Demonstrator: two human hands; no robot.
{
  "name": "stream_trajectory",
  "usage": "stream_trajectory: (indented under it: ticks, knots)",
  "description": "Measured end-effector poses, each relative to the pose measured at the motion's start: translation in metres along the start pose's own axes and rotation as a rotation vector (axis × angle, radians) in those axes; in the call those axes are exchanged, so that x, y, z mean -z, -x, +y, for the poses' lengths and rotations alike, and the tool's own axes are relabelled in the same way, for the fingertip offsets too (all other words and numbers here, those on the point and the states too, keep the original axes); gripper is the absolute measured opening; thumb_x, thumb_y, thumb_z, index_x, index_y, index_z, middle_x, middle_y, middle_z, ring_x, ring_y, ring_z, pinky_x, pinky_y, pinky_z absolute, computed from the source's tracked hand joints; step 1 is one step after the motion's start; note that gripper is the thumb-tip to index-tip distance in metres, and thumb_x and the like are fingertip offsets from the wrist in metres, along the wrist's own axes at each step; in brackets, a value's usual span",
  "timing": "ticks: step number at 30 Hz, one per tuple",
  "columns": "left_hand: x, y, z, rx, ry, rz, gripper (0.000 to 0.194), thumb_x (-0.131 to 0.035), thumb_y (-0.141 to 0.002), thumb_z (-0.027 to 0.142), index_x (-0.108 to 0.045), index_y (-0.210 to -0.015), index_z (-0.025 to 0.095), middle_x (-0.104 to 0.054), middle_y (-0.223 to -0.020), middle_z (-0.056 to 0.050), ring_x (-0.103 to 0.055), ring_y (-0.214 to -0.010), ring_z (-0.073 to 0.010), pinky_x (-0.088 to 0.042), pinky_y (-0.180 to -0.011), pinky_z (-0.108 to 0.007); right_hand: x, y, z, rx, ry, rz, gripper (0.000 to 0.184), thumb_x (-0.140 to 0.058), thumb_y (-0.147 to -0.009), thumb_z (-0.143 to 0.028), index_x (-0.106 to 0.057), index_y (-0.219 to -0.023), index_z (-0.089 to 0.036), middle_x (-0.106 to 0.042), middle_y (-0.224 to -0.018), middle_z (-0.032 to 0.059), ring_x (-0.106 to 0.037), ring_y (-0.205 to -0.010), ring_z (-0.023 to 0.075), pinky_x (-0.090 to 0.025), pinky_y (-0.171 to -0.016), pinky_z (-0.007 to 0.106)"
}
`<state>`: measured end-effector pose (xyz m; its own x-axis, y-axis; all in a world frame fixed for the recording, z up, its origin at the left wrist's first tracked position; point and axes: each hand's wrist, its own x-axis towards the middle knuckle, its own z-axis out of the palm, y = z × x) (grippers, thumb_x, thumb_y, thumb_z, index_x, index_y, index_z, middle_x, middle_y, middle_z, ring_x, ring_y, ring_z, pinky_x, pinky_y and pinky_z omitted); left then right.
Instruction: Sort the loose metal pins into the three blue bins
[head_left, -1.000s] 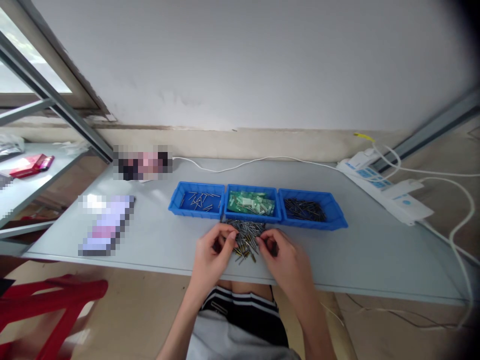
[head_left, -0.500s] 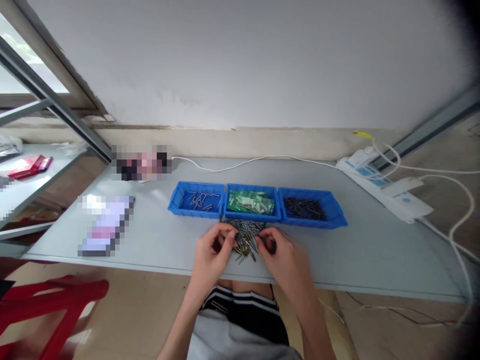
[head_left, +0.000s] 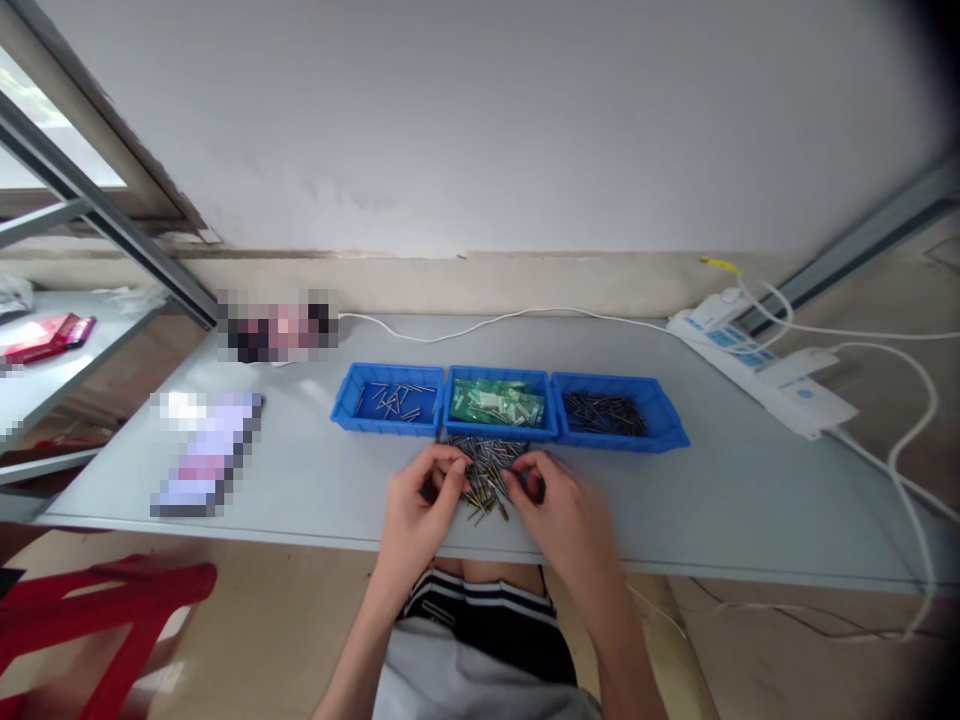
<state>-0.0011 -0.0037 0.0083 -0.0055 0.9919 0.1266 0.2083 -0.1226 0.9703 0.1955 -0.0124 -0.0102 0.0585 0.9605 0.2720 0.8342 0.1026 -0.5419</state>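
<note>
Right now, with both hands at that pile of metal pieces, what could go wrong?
The pile lies near the front edge of the table, so some might roll off. The left hand and right hand, on either side, could nudge some loose. Grey and yellowish pieces lie mixed and might be confused.

Pins at the centre look like shiny metal, some brassy. The storage bins are smooth plastic, lightly glossy; the worktop has a smooth, soft sheen. Three o'clock: smooth plastic power strip. Eight: glossy plastic stool. Twelve: matt wall.
</note>
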Motion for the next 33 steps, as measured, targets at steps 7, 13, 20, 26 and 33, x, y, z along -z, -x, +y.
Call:
stream_trajectory:
  ticks: [7,13,20,26,33]
  knots:
    - [-0.0005,0.0001,0.0019,-0.006,0.009,0.009,0.024,-0.065,-0.104,0.040,-0.076,-0.098,0.019,-0.074,-0.070,-0.001,-0.062,-0.060,-0.0139,-0.047,-0.060,-0.023,0.0002,-0.0023,0.0022,-0.021,-0.054,-0.002,0.030,-0.056,-0.103,-0.047,-0.070,-0.090,-0.023,-0.063,-0.064,-0.0018,-0.058,-0.054,0.0167,-0.034,-0.055,0.029]
    - [-0.0007,0.0001,0.0012,-0.016,0.002,0.004,0.023,-0.065,-0.104,0.038,-0.075,-0.097,0.019,-0.074,-0.070,-0.001,-0.061,-0.060,-0.0133,-0.047,-0.060,-0.023,-0.0019,-0.0003,0.0010,-0.034,-0.060,0.017,0.029,-0.057,-0.103,-0.046,-0.071,-0.090,-0.023,-0.062,-0.065,-0.0019,-0.058,-0.056,0.0168,-0.034,-0.055,0.029]
    - [-0.0004,0.0007,0.0000,0.001,0.005,-0.002,0.027,-0.065,-0.104,0.043,-0.075,-0.099,0.019,-0.073,-0.071,-0.001,-0.061,-0.061,-0.0139,-0.047,-0.061,-0.023,-0.0037,0.0009,0.0029,-0.035,-0.092,0.031,0.036,-0.055,-0.105,-0.051,-0.073,-0.090,-0.023,-0.062,-0.065,-0.0015,-0.059,-0.057,0.0168,-0.037,-0.057,0.029]
    - [-0.0003,0.0005,0.0012,-0.009,0.007,-0.003,0.024,-0.063,-0.105,0.038,-0.075,-0.099,0.019,-0.073,-0.071,-0.001,-0.061,-0.061,-0.0133,-0.046,-0.061,-0.023,-0.0049,0.0030,0.0042,-0.062,-0.126,0.049,0.041,-0.054,-0.107,-0.056,-0.073,-0.092,-0.023,-0.066,-0.069,0.0000,-0.060,-0.058,0.0172,-0.040,-0.058,0.029]
    - [0.0003,0.0019,0.0024,-0.038,-0.006,-0.004,0.021,-0.064,-0.105,0.036,-0.075,-0.099,0.019,-0.072,-0.070,0.000,-0.059,-0.059,-0.0130,-0.045,-0.059,-0.022,-0.0015,0.0019,0.0019,-0.072,-0.209,0.091,0.037,-0.058,-0.107,-0.054,-0.072,-0.093,-0.023,-0.072,-0.074,0.0012,-0.066,-0.063,0.0180,-0.047,-0.064,0.029]
